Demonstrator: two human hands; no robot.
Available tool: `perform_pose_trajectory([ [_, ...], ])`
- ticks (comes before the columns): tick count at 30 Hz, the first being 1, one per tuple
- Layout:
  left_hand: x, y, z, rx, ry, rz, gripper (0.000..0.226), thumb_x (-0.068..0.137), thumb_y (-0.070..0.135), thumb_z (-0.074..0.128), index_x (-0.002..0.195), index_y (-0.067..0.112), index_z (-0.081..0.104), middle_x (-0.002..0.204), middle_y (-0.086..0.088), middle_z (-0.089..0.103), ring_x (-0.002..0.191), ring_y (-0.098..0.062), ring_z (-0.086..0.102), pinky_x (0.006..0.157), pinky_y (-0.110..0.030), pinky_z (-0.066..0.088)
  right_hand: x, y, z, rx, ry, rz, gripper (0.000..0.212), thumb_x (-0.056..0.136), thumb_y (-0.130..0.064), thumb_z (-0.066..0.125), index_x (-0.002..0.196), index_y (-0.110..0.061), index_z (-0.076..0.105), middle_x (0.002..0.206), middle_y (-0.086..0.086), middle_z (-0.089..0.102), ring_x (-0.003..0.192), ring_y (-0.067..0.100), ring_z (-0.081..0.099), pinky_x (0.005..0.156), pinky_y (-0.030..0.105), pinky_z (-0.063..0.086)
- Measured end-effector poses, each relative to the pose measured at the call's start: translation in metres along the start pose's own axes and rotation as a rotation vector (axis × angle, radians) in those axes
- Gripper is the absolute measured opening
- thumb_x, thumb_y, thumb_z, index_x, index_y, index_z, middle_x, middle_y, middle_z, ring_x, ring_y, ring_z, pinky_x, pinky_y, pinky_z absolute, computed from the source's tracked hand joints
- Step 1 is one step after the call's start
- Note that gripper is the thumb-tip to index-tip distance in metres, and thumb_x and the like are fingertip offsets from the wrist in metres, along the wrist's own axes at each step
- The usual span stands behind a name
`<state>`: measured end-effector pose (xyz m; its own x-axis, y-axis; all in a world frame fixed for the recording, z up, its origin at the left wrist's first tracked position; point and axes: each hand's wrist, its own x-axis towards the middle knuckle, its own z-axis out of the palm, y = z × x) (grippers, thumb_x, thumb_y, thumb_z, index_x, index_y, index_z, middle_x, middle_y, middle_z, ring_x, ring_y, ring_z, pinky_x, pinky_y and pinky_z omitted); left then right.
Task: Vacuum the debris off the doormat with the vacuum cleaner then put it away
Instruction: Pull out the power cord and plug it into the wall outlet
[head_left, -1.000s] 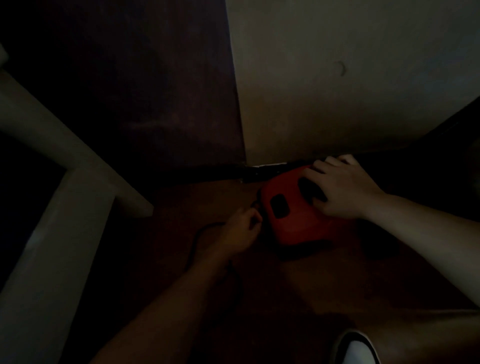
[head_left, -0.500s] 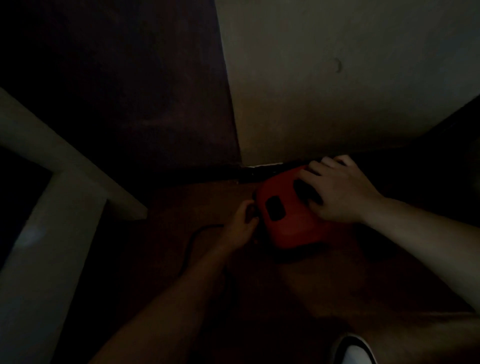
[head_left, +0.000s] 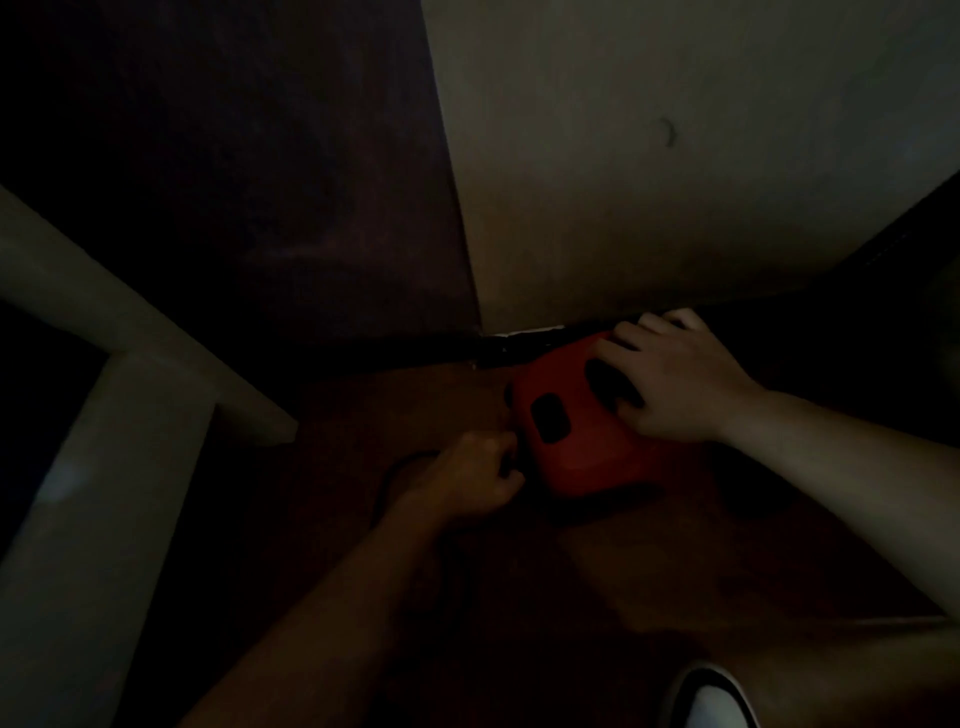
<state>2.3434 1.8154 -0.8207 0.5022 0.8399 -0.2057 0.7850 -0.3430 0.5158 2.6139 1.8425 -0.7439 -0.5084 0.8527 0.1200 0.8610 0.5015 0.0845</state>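
Note:
The scene is very dark. A small red vacuum cleaner (head_left: 576, 431) with black openings sits on the brown floor against the base of the wall. My right hand (head_left: 670, 379) lies over its top right side, fingers curled around the black handle part. My left hand (head_left: 472, 475) is closed at the vacuum's left end, pinching what looks like the black cord (head_left: 395, 470) where it meets the body. The cord loops away to the left on the floor. No doormat can be made out.
A pale wall (head_left: 675, 182) rises behind the vacuum, with a dark door or panel (head_left: 249, 182) to its left. A pale furniture frame (head_left: 119, 395) stands at the left. The toe of a white shoe (head_left: 709, 701) shows at the bottom right.
The hands and vacuum keep their hold and place; my left hand has closed in tighter against the vacuum's left end. The view has shifted slightly.

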Motion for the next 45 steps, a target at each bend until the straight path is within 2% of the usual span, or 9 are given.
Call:
perform_pose_trajectory([
  [3,-0.001,0.004,0.001,-0.054,-0.164,-0.089,0.034,0.098,0.039,0.056,0.09,0.007,0.066,0.091,-0.006,0.067,0.08,-0.018,0.062,0.067,-0.026,0.047,0.0,0.0,0.0,-0.008,0.001,0.0,0.061,0.068,-0.045,0.071,0.124,-0.024,0.056,0.109,0.004,0.062,0.101,0.029,0.059,0.091,0.044,0.04],
  [7,-0.004,-0.001,-0.002,-0.318,-0.247,-0.197,0.031,0.1,0.026,0.056,0.101,0.0,0.072,0.094,-0.012,0.071,0.074,-0.01,0.059,0.057,-0.005,0.04,0.0,-0.001,-0.001,-0.004,0.004,-0.002,0.06,0.069,-0.045,0.068,0.124,-0.025,0.055,0.109,0.004,0.062,0.1,0.03,0.059,0.091,0.044,0.04],
  [11,-0.003,0.002,0.004,-0.653,-0.293,-0.466,0.031,0.101,0.021,0.055,0.077,0.006,0.068,0.056,0.0,0.063,0.044,-0.006,0.055,0.044,-0.018,0.044,0.001,-0.002,-0.002,-0.01,-0.013,0.007,0.062,0.07,-0.045,0.07,0.126,-0.026,0.055,0.11,0.003,0.061,0.102,0.029,0.058,0.092,0.044,0.039],
  [16,-0.007,0.002,0.011,-0.819,-0.258,-0.523,0.028,0.097,0.013,0.058,0.106,-0.012,0.068,0.055,0.005,0.069,0.049,-0.008,0.06,0.047,-0.017,0.047,0.001,0.0,-0.001,-0.006,0.011,-0.015,0.062,0.068,-0.046,0.067,0.123,-0.027,0.048,0.106,0.004,0.062,0.098,0.03,0.059,0.089,0.044,0.041],
  [25,-0.025,-0.011,0.028,-0.785,-0.194,-0.312,0.025,0.098,0.013,0.058,0.094,-0.007,0.073,0.062,0.013,0.068,0.053,0.003,0.052,0.055,-0.012,0.039,0.002,0.001,0.0,-0.01,-0.017,-0.008,0.062,0.069,-0.046,0.069,0.126,-0.026,0.054,0.11,0.003,0.061,0.101,0.029,0.059,0.092,0.044,0.04],
  [29,-0.027,-0.024,0.03,-0.719,-0.247,-0.258,0.03,0.095,0.021,0.062,0.085,-0.004,0.073,0.074,-0.013,0.065,0.053,-0.007,0.051,0.052,-0.015,0.039,0.001,0.001,0.0,-0.016,0.003,-0.013,0.06,0.07,-0.046,0.069,0.124,-0.025,0.054,0.107,0.004,0.061,0.099,0.029,0.059,0.091,0.044,0.041],
  [32,-0.027,-0.033,0.036,-0.653,-0.262,-0.298,0.029,0.096,0.016,0.063,0.069,0.012,0.071,0.059,0.009,0.066,0.051,0.0,0.055,0.056,-0.016,0.044,0.002,0.0,0.0,-0.021,0.013,-0.016,0.062,0.069,-0.046,0.068,0.125,-0.025,0.055,0.107,0.003,0.061,0.098,0.029,0.059,0.09,0.043,0.041],
  [37,-0.027,-0.03,0.04,-0.65,-0.206,-0.398,0.03,0.096,0.022,0.063,0.096,-0.006,0.073,0.074,-0.005,0.066,0.06,-0.008,0.056,0.051,-0.014,0.045,0.002,0.0,0.001,-0.039,0.004,-0.004,0.064,0.068,-0.047,0.071,0.127,-0.025,0.057,0.108,0.003,0.062,0.1,0.028,0.059,0.09,0.043,0.041],
  [45,-0.028,-0.022,0.033,-0.684,-0.236,-0.346,0.032,0.101,0.017,0.053,0.07,0.018,0.063,0.049,0.014,0.061,0.036,0.002,0.046,0.041,-0.01,0.036,0.002,0.0,0.001,-0.044,0.031,-0.016,0.064,0.066,-0.043,0.075,0.124,-0.023,0.057,0.104,0.005,0.062,0.097,0.031,0.06,0.088,0.043,0.041],
])
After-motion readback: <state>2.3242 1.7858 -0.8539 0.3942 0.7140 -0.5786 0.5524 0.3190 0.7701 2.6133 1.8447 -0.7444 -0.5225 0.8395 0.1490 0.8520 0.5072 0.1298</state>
